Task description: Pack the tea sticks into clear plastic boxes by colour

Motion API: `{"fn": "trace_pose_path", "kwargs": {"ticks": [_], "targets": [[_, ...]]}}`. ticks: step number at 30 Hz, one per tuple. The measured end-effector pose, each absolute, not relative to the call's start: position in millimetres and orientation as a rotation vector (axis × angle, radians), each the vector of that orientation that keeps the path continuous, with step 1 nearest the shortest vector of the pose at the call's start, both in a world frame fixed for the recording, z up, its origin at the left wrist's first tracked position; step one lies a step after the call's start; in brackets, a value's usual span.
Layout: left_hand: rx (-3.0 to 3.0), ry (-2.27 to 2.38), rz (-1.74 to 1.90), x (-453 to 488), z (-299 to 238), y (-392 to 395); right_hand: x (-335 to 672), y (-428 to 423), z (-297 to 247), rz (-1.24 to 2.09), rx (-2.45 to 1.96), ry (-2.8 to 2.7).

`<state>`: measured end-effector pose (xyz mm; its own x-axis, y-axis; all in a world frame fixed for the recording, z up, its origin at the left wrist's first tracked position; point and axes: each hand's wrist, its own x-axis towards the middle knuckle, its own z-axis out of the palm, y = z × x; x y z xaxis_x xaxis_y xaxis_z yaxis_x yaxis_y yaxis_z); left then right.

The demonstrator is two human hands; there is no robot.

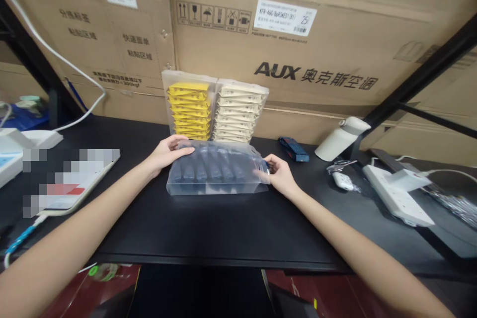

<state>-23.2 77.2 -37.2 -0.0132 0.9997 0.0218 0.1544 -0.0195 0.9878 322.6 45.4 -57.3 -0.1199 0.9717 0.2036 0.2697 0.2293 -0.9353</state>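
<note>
A translucent plastic box (212,188) lies on its side on the black table, with several dark blue packets (214,164) in a row inside. My left hand (169,155) grips its upper left edge, thumb on top and fingers behind. At the right end, my right hand (279,175) is closed, and some fingertips show through the clear plastic. A bit of dark blue packet shows at those fingers, mostly hidden. Another dark blue packet (294,149) lies on the table beyond my right hand. Behind stand two similar upright boxes, one with yellow packets (189,112), one with cream packets (238,112).
Large cardboard cartons (316,49) wall off the back. To the right are a cream bottle (343,138), a small white case (343,180) and a white power strip (398,196). A phone-like device (85,184) with a cable lies left. The table's front edge (208,260) is near.
</note>
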Motion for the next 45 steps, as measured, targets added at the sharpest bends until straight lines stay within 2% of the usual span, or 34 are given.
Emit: {"fn": "trace_pose_path", "kwargs": {"ticks": [6,13,19,25,34,45], "targets": [[1.341,1.338,1.167,-23,-36,77,325,48,-51,1.041,-1.277,-1.488],[1.344,1.321,1.141,-24,-35,76,335,51,-35,1.316,-1.2,-1.392],[1.393,1.303,1.12,-25,-34,76,342,50,-29,1.413,-1.176,-1.575],[1.375,1.304,1.12,-23,-33,75,345,47,-27,1.413,-1.098,-1.734],[1.389,1.294,1.119,-23,-31,73,329,45,-47,1.198,-1.072,-1.709],[1.403,1.294,1.102,-23,-30,73,329,44,-49,1.339,-1.041,-1.541]]}}
